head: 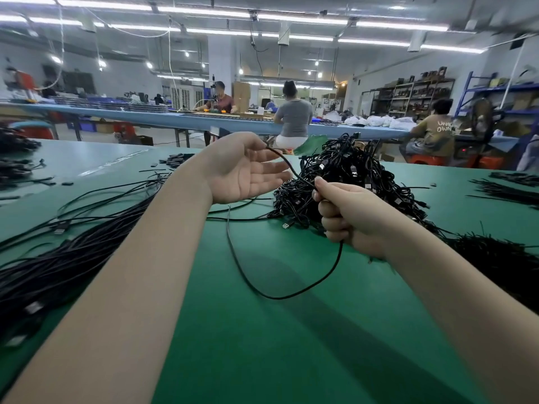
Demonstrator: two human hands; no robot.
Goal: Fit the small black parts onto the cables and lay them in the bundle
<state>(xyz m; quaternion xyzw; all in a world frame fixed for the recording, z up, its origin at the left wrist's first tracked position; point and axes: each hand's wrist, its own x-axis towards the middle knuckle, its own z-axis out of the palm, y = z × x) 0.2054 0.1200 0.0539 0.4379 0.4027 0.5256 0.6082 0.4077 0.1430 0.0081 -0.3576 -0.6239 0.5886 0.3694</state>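
My right hand [347, 214] sits right of centre in the frame, its fingers [328, 209] curled round a thin black cable [287, 295]. The cable runs up out of my fist toward my left hand [242, 170], which is raised in the middle of the frame, palm turned up and toward me. My left fingers are mostly straight and relaxed; the cable's upper end meets my thumb and forefinger at the top, though I cannot tell how firmly they pinch it. Below my right fist the cable drops in a long loop over the green tabletop [262, 360], swings left and rises to a free end just under my left wrist.

Behind my hands, in the centre right of the frame, lies a tangled heap of cables [350, 176] with small plugs showing among them. At the left edge a long bundle of straight cables [58, 258] stretches across the tabletop toward the lower left corner. Small black parts [175, 158] lie scattered in the upper left part of the tabletop, well apart from my hands. More dark strands [507, 191] lie at the right edge.

In the upper half of the frame, people sit at a long blue bench [145, 116] under strip lights.
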